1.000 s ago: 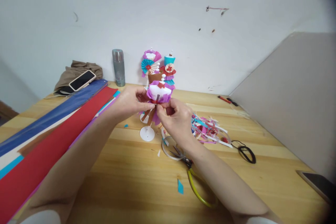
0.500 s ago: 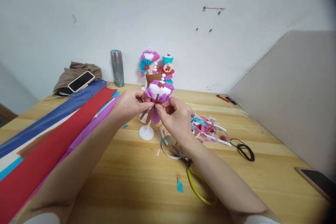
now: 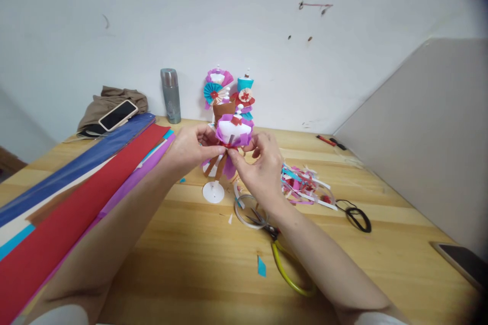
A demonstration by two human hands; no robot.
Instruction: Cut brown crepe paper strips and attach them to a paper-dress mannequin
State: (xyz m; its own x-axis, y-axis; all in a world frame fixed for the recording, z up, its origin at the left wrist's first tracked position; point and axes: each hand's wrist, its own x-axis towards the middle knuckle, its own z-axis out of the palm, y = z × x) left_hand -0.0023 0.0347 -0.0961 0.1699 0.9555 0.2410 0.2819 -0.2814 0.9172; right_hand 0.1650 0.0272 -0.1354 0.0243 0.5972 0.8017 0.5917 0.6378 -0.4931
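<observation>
A small white dress-form stand (image 3: 234, 129) wears purple crepe paper around its top, a red band at the waist and brown strips below. Its round white base (image 3: 213, 192) rests on the table. At the waist, my left hand (image 3: 194, 148) pinches the red band from the left side. My right hand (image 3: 260, 162) pinches the same band from the right, thumb close to the left thumb. Directly behind stand other decorated forms, one with a blue pleated rosette (image 3: 212, 93) and one with a turquoise top (image 3: 245, 83).
Yellow-handled scissors (image 3: 280, 259) lie by a clear tape ring (image 3: 240, 216). Paper scraps (image 3: 301, 183) and a black cord (image 3: 359, 219) are right. Coloured paper sheets (image 3: 87, 188), a phone (image 3: 118, 115), brown cloth (image 3: 95, 109) and a bottle (image 3: 171, 96) are left.
The dress form's top has tilted slightly toward me and shifted a little right. My right hand has moved slightly right, its fingers spread a bit more around the waist. The view has shifted slightly.
</observation>
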